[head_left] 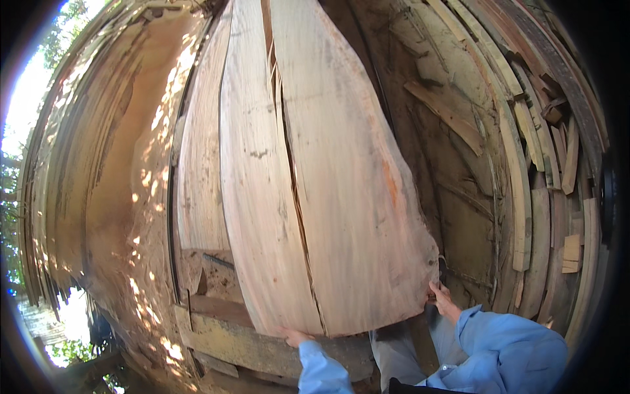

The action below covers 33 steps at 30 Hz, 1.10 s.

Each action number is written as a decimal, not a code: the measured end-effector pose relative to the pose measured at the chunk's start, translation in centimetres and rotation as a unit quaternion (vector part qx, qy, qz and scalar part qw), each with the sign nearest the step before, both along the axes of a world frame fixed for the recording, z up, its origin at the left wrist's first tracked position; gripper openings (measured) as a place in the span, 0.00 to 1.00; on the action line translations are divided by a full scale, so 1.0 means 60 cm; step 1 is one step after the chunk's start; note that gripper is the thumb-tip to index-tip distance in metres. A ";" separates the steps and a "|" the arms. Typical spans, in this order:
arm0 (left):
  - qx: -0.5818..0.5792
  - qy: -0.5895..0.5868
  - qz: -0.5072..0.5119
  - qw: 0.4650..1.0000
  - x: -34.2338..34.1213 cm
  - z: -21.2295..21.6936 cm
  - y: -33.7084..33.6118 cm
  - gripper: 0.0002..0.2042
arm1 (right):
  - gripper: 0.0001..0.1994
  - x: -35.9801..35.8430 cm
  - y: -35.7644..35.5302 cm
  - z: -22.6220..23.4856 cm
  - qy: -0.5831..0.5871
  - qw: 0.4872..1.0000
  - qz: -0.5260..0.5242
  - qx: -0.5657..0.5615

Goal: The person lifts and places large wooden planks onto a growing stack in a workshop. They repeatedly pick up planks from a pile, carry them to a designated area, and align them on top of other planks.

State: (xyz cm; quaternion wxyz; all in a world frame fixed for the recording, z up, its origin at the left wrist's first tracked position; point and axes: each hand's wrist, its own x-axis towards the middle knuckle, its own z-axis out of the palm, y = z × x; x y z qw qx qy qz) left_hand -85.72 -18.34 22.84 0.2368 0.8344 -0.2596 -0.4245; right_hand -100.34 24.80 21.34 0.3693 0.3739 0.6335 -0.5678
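Observation:
A wide, pale wooden slab [354,197] stretches away in front of me, with a long dark split running down its length and a wavy outer edge on its right side. At its near end, toward the left corner, my left hand [296,337] grips the edge, its fingers partly hidden by the wood. My right hand [446,302] is closed around the slab's near right corner, thumb on the outer side. A narrower plank [202,157] lies along the slab's left side, apart from both hands.
Under the slab's near end runs a thick timber beam [230,341]. A dark metal rail [174,217] passes along the left, beside sandy ground [147,262]. Stacked boards [525,164] and offcuts crowd the right, and a loose wood piece [446,118] lies beyond the slab's right edge.

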 end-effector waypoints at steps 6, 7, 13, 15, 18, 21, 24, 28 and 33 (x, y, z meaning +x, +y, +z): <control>-0.032 -0.062 -0.022 0.997 -0.049 0.021 0.072 0.49 | 0.34 0.053 -0.016 0.002 -0.056 0.847 -0.392 -0.356; -0.026 -0.079 -0.033 0.996 -0.054 0.023 0.073 0.49 | 0.39 0.075 -0.041 0.015 -0.051 0.851 -0.347 -0.391; -0.028 -0.107 -0.007 0.994 -0.054 0.013 0.063 0.48 | 0.57 0.167 -0.247 0.050 -0.179 0.838 -0.395 -0.332; -0.019 -0.099 0.003 0.995 -0.053 0.008 0.062 0.48 | 0.55 0.166 -0.282 0.049 -0.107 0.849 -0.377 -0.354; -0.036 -0.076 -0.008 0.996 -0.054 0.003 0.064 0.48 | 0.53 0.150 -0.297 0.045 -0.159 0.834 -0.435 -0.300; -0.035 -0.103 -0.006 0.994 -0.053 -0.004 0.067 0.47 | 0.55 0.141 -0.286 0.049 -0.170 0.828 -0.449 -0.289; -0.033 -0.128 0.003 0.991 -0.050 -0.009 0.062 0.47 | 0.55 0.138 -0.261 0.065 -0.165 0.834 -0.450 -0.273; -0.023 -0.105 0.024 0.994 -0.051 -0.014 0.047 0.46 | 0.56 0.132 -0.227 0.090 -0.178 0.831 -0.444 -0.284; -0.032 -0.098 0.001 0.995 -0.063 -0.004 0.045 0.47 | 0.56 0.121 -0.216 0.126 -0.152 0.850 -0.424 -0.274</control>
